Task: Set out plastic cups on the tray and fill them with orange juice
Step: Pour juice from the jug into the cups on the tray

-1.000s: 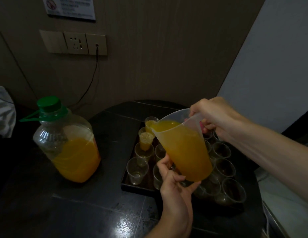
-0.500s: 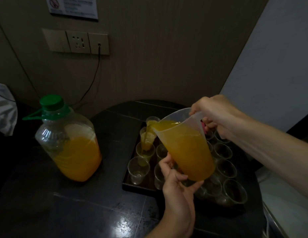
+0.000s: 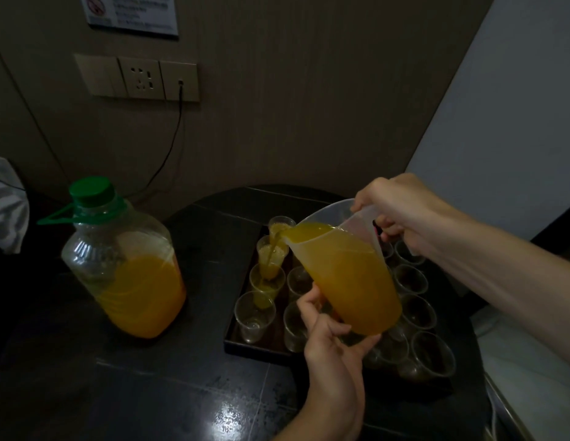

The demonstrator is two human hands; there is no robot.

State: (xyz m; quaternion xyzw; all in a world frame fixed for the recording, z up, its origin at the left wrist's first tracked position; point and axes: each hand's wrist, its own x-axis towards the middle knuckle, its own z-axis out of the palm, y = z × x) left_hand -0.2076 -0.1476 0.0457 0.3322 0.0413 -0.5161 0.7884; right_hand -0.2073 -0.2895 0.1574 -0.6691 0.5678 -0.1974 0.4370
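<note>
The jug [image 3: 350, 281] is gripped by the right hand [image 3: 401, 211] and cupped beneath by the left hand [image 3: 331, 345]; the small cup [image 3: 267, 281] could be overshot if tipped harder

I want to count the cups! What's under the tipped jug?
The left hand props the jug from below; under it stand clear cups on the tray. The jug covers some cups.

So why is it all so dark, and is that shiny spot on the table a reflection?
Head view: the room is dimly lit, so the black tray nearly merges with the dark table; the shiny spot near the bottom is glare on the table's glossy top; the wide lens probably slants the wall sockets.
</note>
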